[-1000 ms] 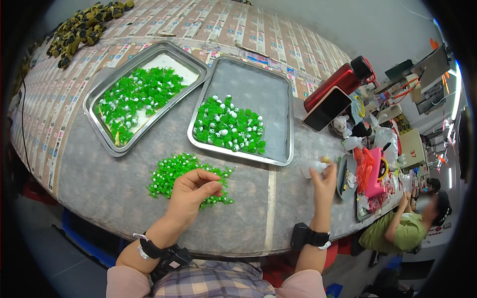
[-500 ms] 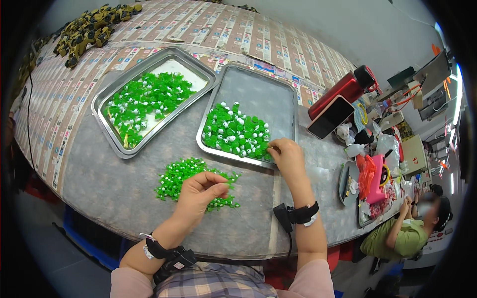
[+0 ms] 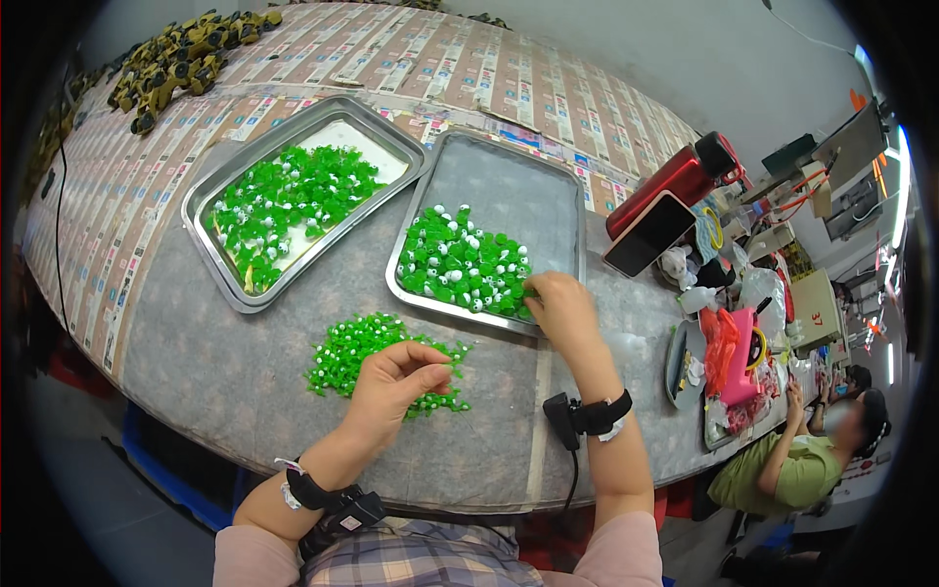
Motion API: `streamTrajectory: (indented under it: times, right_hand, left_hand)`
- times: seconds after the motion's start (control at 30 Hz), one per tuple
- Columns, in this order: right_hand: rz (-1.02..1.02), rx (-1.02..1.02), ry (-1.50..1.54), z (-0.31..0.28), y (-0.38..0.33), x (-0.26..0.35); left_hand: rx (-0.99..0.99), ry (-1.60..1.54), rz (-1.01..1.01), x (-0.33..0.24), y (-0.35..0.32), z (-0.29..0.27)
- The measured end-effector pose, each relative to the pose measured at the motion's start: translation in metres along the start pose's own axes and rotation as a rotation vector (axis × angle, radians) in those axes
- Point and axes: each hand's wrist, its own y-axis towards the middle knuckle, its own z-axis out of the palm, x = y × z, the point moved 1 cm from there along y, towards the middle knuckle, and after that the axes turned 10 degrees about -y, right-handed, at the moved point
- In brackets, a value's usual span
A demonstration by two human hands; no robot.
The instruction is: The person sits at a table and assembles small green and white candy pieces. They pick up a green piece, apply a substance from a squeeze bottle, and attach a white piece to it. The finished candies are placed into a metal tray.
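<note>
My left hand (image 3: 399, 386) is closed in a pinch above a loose pile of small green pieces with white dots (image 3: 350, 350) on the table. Whatever its fingertips hold is too small to make out. My right hand (image 3: 562, 308) reaches over the near right corner of the middle metal tray (image 3: 509, 168). Its fingers are bent together at the edge of a heap of green pieces with white balls (image 3: 460, 264); anything between them is hidden. To the left, a second metal tray (image 3: 256, 297) holds more green-and-white pieces (image 3: 293, 191).
A red bottle (image 3: 665, 186) and a phone (image 3: 649, 233) stand right of the trays. Beyond them are a pink holder (image 3: 740, 357), a red bag (image 3: 721, 342) and clutter. A person in green (image 3: 782, 465) sits far right. Yellow-and-black items (image 3: 181, 68) lie far left.
My right hand has shifted slightly at the tray corner, and its forearm has moved a little to the right. The left hand stays nearly still. The seated person's hands have risen.
</note>
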Motion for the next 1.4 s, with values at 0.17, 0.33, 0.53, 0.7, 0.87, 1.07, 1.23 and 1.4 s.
streamTrajectory:
  times: [0.17,0.33,0.53,0.7,0.87,1.07,1.23,1.4]
  right_hand:
    - [0.118,-0.049,0.482,-0.030,-0.012,0.010]
    - [0.138,0.066,1.228,-0.031,-0.042,0.056]
    - [0.297,0.125,1.592,-0.021,-0.055,0.075]
    - [0.283,0.170,1.549,-0.022,-0.055,0.080]
    - [0.284,0.173,1.497,-0.021,-0.057,0.082]
    - [0.288,0.230,1.575,-0.012,-0.059,0.082]
    - [0.326,0.336,1.677,-0.017,-0.059,0.078]
    - [0.258,0.407,1.544,-0.013,-0.061,0.072]
  left_hand:
    - [-0.017,0.005,0.000,-0.001,0.000,0.000]
    - [-0.010,0.002,-0.032,-0.001,-0.001,-0.001]
    - [-0.009,-0.005,-0.041,-0.001,0.001,0.000]
    - [-0.013,0.001,-0.034,0.000,0.001,-0.002]
    - [-0.015,0.028,-0.022,0.002,0.001,-0.003]
    - [0.004,0.404,0.213,0.000,-0.003,0.003]
    - [0.090,0.772,0.405,-0.007,-0.004,0.006]
    - [0.151,0.991,0.595,-0.007,-0.004,0.007]
